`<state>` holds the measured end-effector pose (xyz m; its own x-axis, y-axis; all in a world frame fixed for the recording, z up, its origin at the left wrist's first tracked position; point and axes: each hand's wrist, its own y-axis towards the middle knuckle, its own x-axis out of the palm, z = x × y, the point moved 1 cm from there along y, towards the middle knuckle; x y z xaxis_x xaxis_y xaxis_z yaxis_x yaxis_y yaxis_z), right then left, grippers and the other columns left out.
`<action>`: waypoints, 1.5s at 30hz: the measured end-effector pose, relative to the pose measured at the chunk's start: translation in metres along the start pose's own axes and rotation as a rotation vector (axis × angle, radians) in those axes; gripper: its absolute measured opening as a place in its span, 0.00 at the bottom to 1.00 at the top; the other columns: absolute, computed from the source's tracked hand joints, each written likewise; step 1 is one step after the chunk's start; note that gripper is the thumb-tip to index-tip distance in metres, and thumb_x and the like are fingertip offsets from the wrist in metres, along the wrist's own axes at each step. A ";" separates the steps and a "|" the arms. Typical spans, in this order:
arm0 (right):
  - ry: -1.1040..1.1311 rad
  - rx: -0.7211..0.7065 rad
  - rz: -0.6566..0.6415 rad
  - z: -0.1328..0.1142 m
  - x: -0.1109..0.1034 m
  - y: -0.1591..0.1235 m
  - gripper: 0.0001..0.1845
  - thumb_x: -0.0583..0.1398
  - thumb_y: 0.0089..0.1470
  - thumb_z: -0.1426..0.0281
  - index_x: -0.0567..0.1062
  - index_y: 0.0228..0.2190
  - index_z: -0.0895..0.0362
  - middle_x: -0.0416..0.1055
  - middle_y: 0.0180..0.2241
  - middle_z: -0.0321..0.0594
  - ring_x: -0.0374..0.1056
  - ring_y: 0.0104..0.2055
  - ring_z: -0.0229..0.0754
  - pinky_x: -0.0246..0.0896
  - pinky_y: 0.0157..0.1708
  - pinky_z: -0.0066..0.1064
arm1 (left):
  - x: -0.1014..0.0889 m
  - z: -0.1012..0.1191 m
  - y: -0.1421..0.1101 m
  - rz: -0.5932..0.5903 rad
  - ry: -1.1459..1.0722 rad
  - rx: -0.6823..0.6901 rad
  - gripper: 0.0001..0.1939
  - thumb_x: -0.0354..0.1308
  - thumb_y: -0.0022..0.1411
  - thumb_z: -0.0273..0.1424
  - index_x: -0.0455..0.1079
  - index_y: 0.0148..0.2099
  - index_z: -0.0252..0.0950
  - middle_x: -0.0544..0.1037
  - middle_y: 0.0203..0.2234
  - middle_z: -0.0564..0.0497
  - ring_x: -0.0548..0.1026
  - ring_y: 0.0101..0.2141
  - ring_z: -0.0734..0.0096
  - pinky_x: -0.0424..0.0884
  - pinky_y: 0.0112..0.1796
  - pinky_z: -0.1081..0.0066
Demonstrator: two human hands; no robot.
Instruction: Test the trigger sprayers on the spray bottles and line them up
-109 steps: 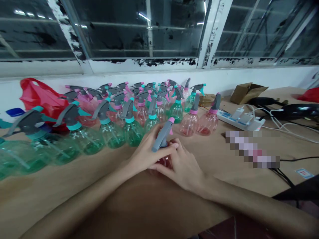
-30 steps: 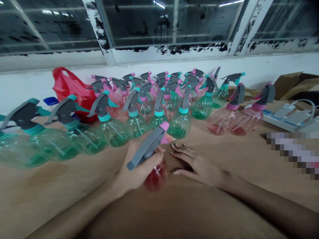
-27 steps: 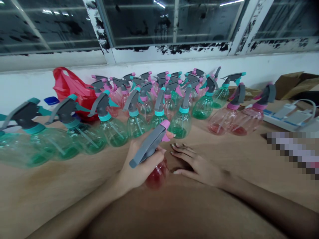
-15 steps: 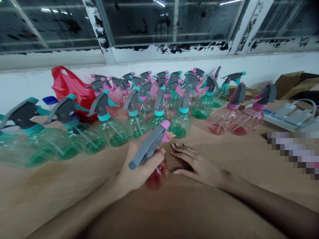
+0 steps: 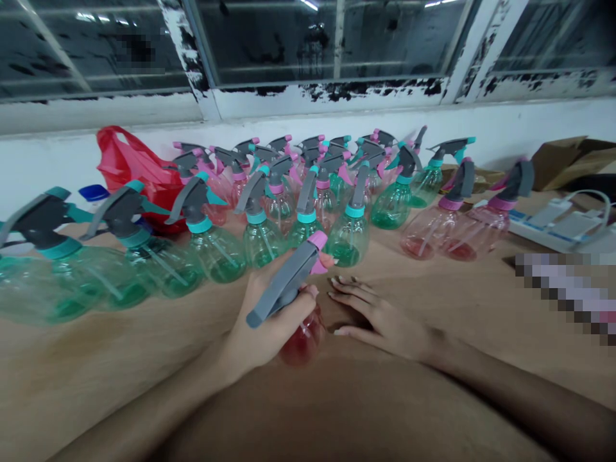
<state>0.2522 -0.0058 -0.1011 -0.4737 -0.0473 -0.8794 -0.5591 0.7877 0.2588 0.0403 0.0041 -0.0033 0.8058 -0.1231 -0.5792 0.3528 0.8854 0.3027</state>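
My left hand [image 5: 267, 321] is wrapped round the neck of a pink spray bottle [image 5: 301, 340] with a grey trigger head [image 5: 283, 282] and a pink nozzle tip. The bottle stands on the brown table [image 5: 144, 359] close in front of me. Just right of the bottle, my right hand [image 5: 380, 317] lies flat on the table, fingers stretched out and holding nothing. Its fingertips are near the bottle but apart from it.
Several green spray bottles [image 5: 216, 247] and pink spray bottles [image 5: 436, 228] stand in rows behind my hands, up to the white wall. A red plastic bag [image 5: 128, 167] lies at the back left. A white power strip [image 5: 558, 231] with cables and a cardboard box [image 5: 568, 157] sit at the right.
3.6 s ago both hands were on the pink bottle; my right hand has since let go and rests flat. Over the last second nothing has visibly moved.
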 end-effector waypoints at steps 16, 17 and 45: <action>0.006 0.000 0.003 0.000 0.000 0.000 0.32 0.53 0.55 0.53 0.59 0.57 0.55 0.55 0.60 0.43 0.47 0.63 0.46 0.45 0.60 0.46 | 0.001 -0.001 -0.002 -0.035 -0.019 -0.024 0.06 0.51 0.59 0.35 0.69 0.35 0.42 0.77 0.27 0.52 0.77 0.31 0.66 0.73 0.33 0.69; 0.004 0.004 0.000 0.000 0.000 0.000 0.32 0.53 0.55 0.53 0.60 0.57 0.56 0.55 0.60 0.43 0.46 0.63 0.46 0.45 0.60 0.45 | 0.001 -0.001 -0.002 -0.032 -0.020 -0.023 0.06 0.52 0.59 0.35 0.68 0.34 0.41 0.77 0.28 0.52 0.77 0.31 0.67 0.73 0.33 0.69; 0.008 0.016 -0.026 -0.003 -0.003 0.001 0.33 0.52 0.56 0.52 0.57 0.58 0.54 0.54 0.60 0.43 0.46 0.63 0.46 0.45 0.60 0.46 | -0.005 0.011 0.002 -0.078 -0.117 0.041 0.06 0.51 0.53 0.26 0.68 0.31 0.42 0.74 0.27 0.55 0.72 0.29 0.69 0.69 0.32 0.70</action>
<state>0.2510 -0.0063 -0.0975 -0.4647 -0.0730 -0.8825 -0.5607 0.7956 0.2295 0.0423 0.0016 0.0087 0.8240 -0.2445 -0.5112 0.4342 0.8521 0.2923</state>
